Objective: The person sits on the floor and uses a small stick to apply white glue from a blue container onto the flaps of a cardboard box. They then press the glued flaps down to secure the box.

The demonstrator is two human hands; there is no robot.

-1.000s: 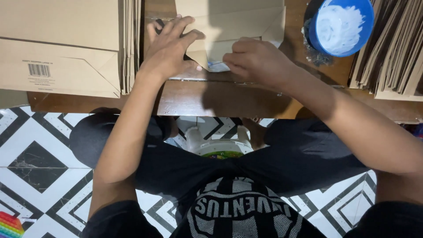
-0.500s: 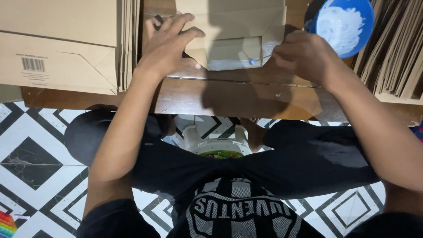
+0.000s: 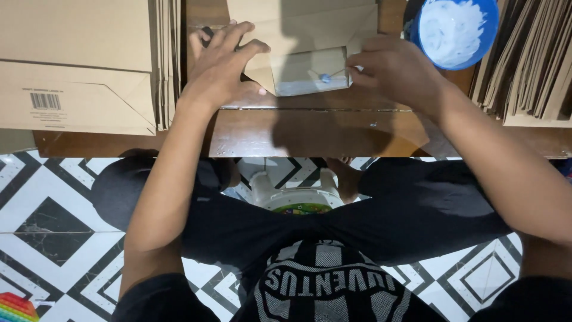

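Note:
A flat brown paper bag (image 3: 310, 36) lies on the wooden table (image 3: 310, 131), its folded bottom flap turned toward me with a wet white strip of glue along its edge. My left hand (image 3: 223, 65) presses flat on the bag's left side, fingers spread. At the flap's right corner, my right hand (image 3: 396, 71) pinches the paper with its fingertips. A small blue dab sits on the flap near the right hand.
A blue bowl of white glue (image 3: 456, 30) stands at the back right. Stacks of flat brown paper bags lie at the left (image 3: 77, 65) and right (image 3: 530, 59). Below the table are my legs, a white stool (image 3: 295, 194) and a black-and-white tiled floor.
My right hand moved from the middle of the flap to its right corner, uncovering the glued flap. My left hand stayed pressed on the bag.

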